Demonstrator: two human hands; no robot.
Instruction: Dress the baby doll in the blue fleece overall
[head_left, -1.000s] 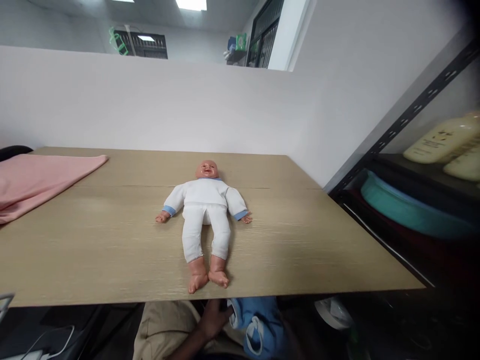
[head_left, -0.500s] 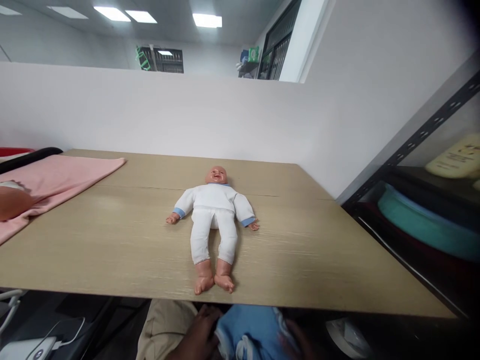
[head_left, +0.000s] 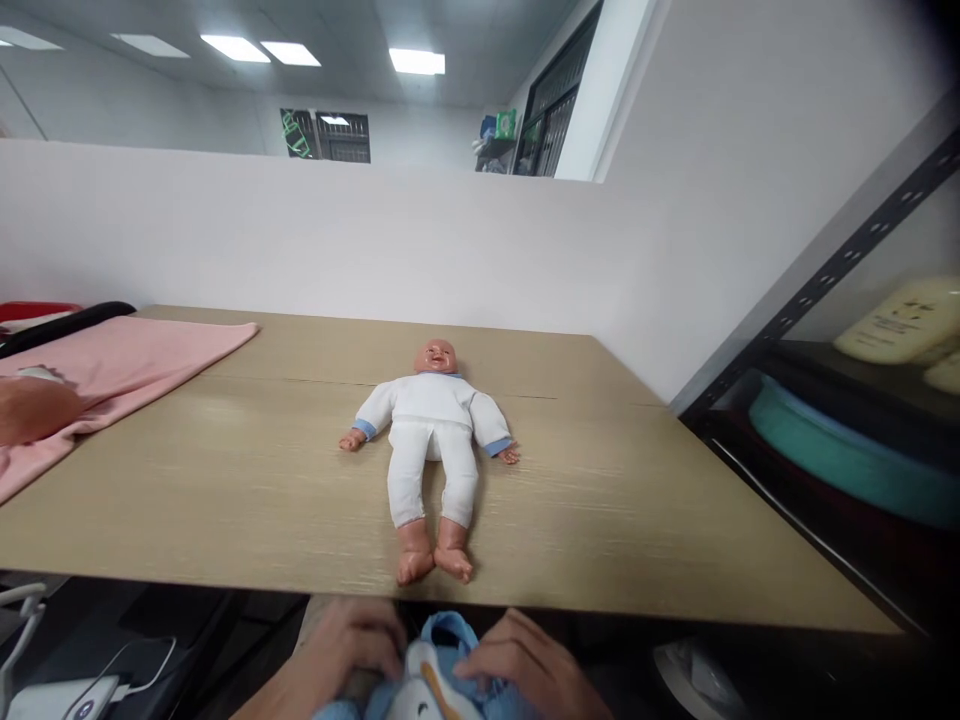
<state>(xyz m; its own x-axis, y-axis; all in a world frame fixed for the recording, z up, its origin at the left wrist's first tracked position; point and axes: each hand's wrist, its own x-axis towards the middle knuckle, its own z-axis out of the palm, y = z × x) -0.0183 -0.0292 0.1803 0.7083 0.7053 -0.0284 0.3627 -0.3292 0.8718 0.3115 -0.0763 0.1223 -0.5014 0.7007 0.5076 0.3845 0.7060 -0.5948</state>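
Observation:
A baby doll (head_left: pixel 433 410) in a white top with blue cuffs and white trousers lies on its back on the table, its bare feet towards me. Below the table's front edge, over my lap, is a blue cloth garment (head_left: pixel 442 665) with a loop-like strap and a white animal patch with an orange stripe. My right hand (head_left: pixel 525 660) has its fingers closed on the right side of this garment. On the other side my left hand (head_left: pixel 349 645), slightly blurred, bends its fingers against the cloth. The garment's lower part is outside the picture.
A pink blanket (head_left: pixel 172 345) lies on the wooden table (head_left: pixel 600 500) at the left, with another doll's part (head_left: pixel 34 408) on it. At the right stands a metal shelf (head_left: pixel 840 255) with a pale yellow bottle (head_left: pixel 900 320) and a teal basin (head_left: pixel 847 460). A white device (head_left: pixel 64 697) with a cable sits lower left.
Both hands have come up higher into view. The blue garment has been turned, and its strap and animal patch now show. The doll on the table stays put; the view has shifted slightly.

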